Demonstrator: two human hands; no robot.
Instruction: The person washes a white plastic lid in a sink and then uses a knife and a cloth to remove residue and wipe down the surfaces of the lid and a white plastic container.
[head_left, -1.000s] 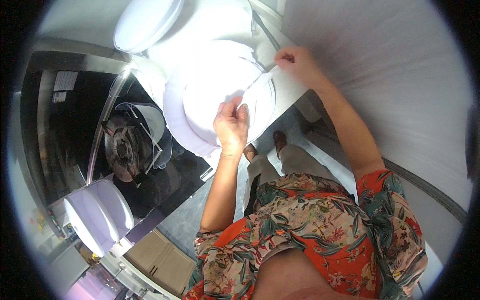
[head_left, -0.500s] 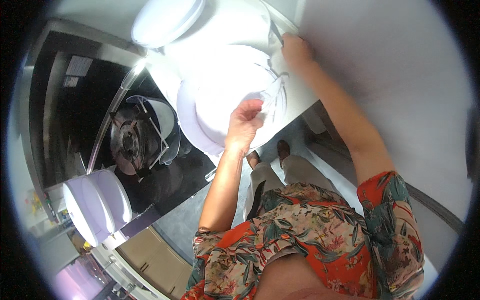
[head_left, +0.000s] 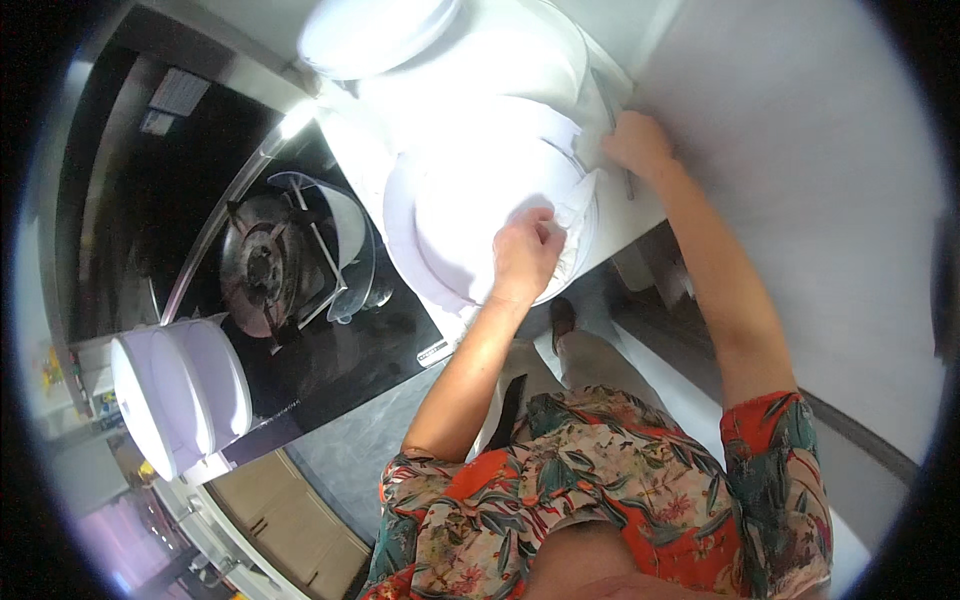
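Note:
My left hand [head_left: 528,258] is closed over the near right part of a large round white tray [head_left: 402,225]. Its fingers are gathered on a crumpled white cloth [head_left: 578,205], which lies along the tray's right rim. Glare washes out the tray's middle, so I cannot tell what lies in it. To the right, next to the grey wall, my right hand [head_left: 640,145] has its fingers curled at a thin dark rod [head_left: 629,186]. The rod's kind is unclear.
Behind the tray stands a white round lid or dish [head_left: 375,35], tilted. To the left is a black hob with a burner [head_left: 265,265] and a clear-lidded pan stand [head_left: 345,225]. Several white round trays [head_left: 180,395] stand at the hob's near left end. A grey wall [head_left: 800,170] bounds the right.
My right hand has come nearer along the wall side, with more of the rod showing. My left hand has turned knuckles-up over the crumpled cloth. The whole view has shifted slightly.

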